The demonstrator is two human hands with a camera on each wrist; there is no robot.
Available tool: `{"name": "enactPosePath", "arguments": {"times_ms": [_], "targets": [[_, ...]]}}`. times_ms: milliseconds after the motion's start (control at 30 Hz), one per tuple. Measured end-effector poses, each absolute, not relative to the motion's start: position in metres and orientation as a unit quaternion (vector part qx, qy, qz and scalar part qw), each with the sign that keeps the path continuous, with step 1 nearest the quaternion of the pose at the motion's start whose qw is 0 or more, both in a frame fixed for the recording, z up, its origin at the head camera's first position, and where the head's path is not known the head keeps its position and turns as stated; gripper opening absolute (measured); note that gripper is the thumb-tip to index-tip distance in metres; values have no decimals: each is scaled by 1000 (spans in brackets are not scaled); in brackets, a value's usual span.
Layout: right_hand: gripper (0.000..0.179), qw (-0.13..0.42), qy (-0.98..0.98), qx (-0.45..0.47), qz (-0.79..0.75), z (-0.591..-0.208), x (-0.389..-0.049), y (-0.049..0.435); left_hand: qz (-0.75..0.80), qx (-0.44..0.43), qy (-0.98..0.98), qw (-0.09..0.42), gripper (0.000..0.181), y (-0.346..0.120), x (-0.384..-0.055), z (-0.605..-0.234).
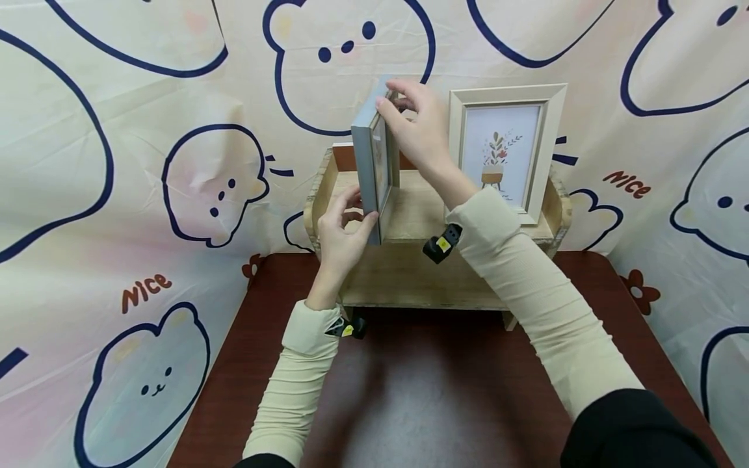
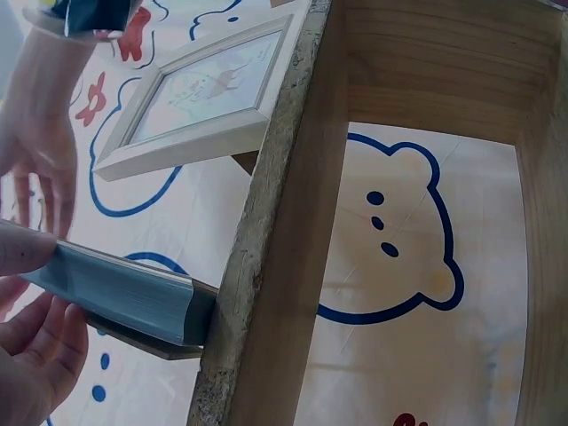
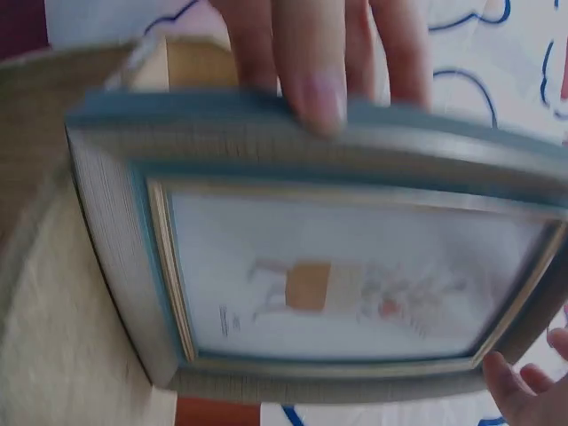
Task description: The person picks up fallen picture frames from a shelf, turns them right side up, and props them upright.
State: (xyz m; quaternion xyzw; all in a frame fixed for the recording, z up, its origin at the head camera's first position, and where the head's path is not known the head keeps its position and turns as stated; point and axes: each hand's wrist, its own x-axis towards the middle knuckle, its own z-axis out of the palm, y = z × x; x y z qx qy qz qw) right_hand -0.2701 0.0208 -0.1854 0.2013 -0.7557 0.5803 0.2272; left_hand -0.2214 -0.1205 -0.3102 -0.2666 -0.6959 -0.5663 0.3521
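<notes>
A blue-grey picture frame (image 1: 366, 169) stands nearly edge-on on the top board of a wooden shelf, its front turned toward the right. My left hand (image 1: 345, 227) pinches its near side low down, with the thumb on the front and fingers behind. Up at the top far corner, my right hand (image 1: 424, 127) grips the frame with thumb and fingertips. The right wrist view shows the frame's print (image 3: 346, 275), a potted plant on a legged stand. Beside it on the right, a cream picture frame (image 1: 508, 146) with a similar plant print leans upright on the shelf.
The wooden shelf (image 1: 427, 276) has raised side panels and stands at the back of a dark red-brown table (image 1: 427, 390). Cloth (image 1: 222, 188) printed with bear faces hangs behind and at both sides. The shelf's open lower part (image 2: 435, 71) shows in the left wrist view.
</notes>
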Motion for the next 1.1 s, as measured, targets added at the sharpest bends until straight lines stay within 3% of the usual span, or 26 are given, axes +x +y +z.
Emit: {"name": "enactPosePath", "arguments": {"times_ms": [167, 433, 700, 900, 1100], "targets": [[31, 252, -733, 255, 579, -192, -255, 16, -560, -275, -693, 361, 36, -120, -223, -311], [50, 279, -776, 268, 498, -197, -246, 14, -585, -284, -678, 343, 36, -123, -222, -310], [48, 310, -782, 298, 452, -199, -249, 13, -581, -237, -711, 316, 23, -134, -233, -311], [46, 316, -778, 318, 441, -199, -253, 17, -531, -219, -772, 273, 22, -140, -242, -310], [46, 308, -774, 329, 446, -199, -256, 21, -464, -249, -802, 283, 18, -142, -242, -306]]}}
